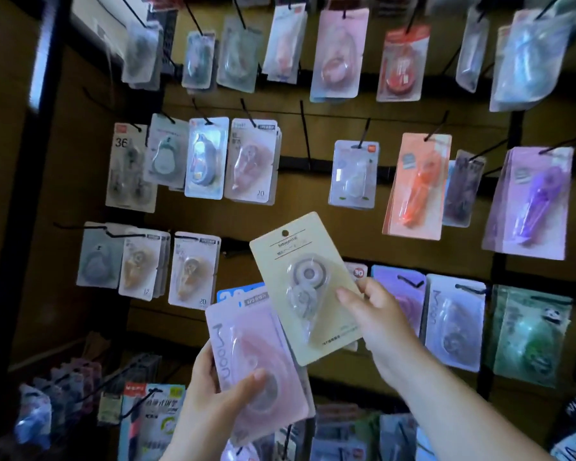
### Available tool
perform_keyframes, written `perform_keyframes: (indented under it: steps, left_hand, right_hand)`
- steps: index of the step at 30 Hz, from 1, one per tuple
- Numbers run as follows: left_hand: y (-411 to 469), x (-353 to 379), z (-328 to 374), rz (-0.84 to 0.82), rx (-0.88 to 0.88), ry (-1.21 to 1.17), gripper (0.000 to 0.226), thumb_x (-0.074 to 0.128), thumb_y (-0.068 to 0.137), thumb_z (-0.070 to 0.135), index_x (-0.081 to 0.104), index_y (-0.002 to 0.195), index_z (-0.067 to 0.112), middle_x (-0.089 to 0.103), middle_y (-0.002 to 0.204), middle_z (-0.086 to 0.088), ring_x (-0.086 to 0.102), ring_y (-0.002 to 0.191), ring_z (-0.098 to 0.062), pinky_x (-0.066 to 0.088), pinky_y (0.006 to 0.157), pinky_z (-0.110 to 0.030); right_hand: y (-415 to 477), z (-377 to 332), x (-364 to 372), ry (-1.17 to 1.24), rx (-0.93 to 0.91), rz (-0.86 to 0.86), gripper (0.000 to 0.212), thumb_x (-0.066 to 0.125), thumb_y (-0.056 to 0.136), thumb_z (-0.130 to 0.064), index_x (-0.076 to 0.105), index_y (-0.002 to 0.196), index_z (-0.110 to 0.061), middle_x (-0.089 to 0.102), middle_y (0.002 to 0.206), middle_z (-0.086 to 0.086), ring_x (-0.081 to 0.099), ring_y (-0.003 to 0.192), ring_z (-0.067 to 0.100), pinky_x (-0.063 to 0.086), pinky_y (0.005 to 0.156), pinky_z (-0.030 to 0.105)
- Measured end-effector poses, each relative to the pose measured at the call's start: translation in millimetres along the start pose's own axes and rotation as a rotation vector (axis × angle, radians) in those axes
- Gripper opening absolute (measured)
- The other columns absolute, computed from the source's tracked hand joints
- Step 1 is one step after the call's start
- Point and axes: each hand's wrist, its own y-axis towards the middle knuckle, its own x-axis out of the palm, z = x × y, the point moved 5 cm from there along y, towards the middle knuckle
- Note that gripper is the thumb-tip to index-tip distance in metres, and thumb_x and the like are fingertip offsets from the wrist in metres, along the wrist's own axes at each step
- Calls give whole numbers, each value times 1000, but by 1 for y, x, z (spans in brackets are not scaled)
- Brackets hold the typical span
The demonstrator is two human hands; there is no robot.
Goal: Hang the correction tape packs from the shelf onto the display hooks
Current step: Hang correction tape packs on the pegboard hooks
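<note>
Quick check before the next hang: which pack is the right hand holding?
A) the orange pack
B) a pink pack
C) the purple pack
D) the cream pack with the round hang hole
D: the right hand pinches the cream pack by its lower right edge, while the left hand holds the pink packs.

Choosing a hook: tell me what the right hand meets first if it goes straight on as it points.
Pointing up-left, the right hand, holding the cream pack, probably meets the hanging pink pack marked 20 first; depth unclear.
</note>
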Motion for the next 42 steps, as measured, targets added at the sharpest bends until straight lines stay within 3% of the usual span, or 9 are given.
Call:
perform_keyframes:
  steps: [6,13,17,20,23,27,32,36,42]
  left_hand:
    - [43,-8,24,-40,56,72,96,79,28,36,53,119,20,69,106,-9,66,98,-27,50,90,-48]
    - [74,-22,50,-100,115,142,100,86,18,31,53,113,31,70,102,-5,67,92,-24,54,79,-43]
    - [85,-28,61,-91,131,138,76,77,23,36,54,95,39,70,100,-2,69,90,-22,55,77,-42]
    - [90,-26,65,-104,142,124,74,78,24,33,54,94,36,70,98,-3,68,88,-21,53,69,-35]
    - [91,-25,65,-106,143,120,73,81,28,27,53,94,39,69,98,-2,67,87,-18,52,64,-30]
    - [93,-24,63,-112,135,127,73,81,28,27,52,94,40,69,94,-1,68,81,-14,51,61,-25]
    - [98,-28,62,-117,174,134,84,78,23,38,53,103,37,70,97,-1,68,86,-14,53,67,-28]
    - [100,-29,59,-157,183,157,109,86,6,49,54,109,34,70,101,-3,68,92,-21,54,73,-34]
    - [97,-31,59,-120,160,143,78,76,18,34,50,92,38,66,102,-1,63,92,-19,49,64,-27]
  right_hand:
    - [50,-74,-11,-123,-268,114,22,49,92,-15,45,70,-18,50,68,0,47,61,12,34,53,24]
    - [109,-126,3,-73,-328,247,19,47,92,-20,46,74,-25,55,79,1,58,79,21,51,67,35]
    - [125,-139,11,-132,-363,304,8,47,92,-21,46,92,-13,53,81,3,54,73,16,46,65,29]
    - [133,-138,15,-84,-310,310,8,46,93,-21,46,94,-12,53,80,2,56,74,15,52,83,39]
    - [136,-132,15,5,-240,325,5,47,92,-19,48,89,-15,57,90,5,61,98,27,51,93,47]
    - [139,-125,16,92,-209,304,18,49,92,-17,46,74,-23,56,82,2,60,96,26,50,93,48]
    - [140,-121,20,176,-171,249,17,48,93,-16,49,110,-13,55,78,1,58,80,19,54,74,37]
    - [139,-118,19,189,-172,248,12,48,93,-16,47,105,-16,55,77,1,59,77,18,52,69,35]
    - [138,-116,14,197,-167,258,9,50,93,-15,50,84,-15,57,76,2,58,89,24,53,79,40]
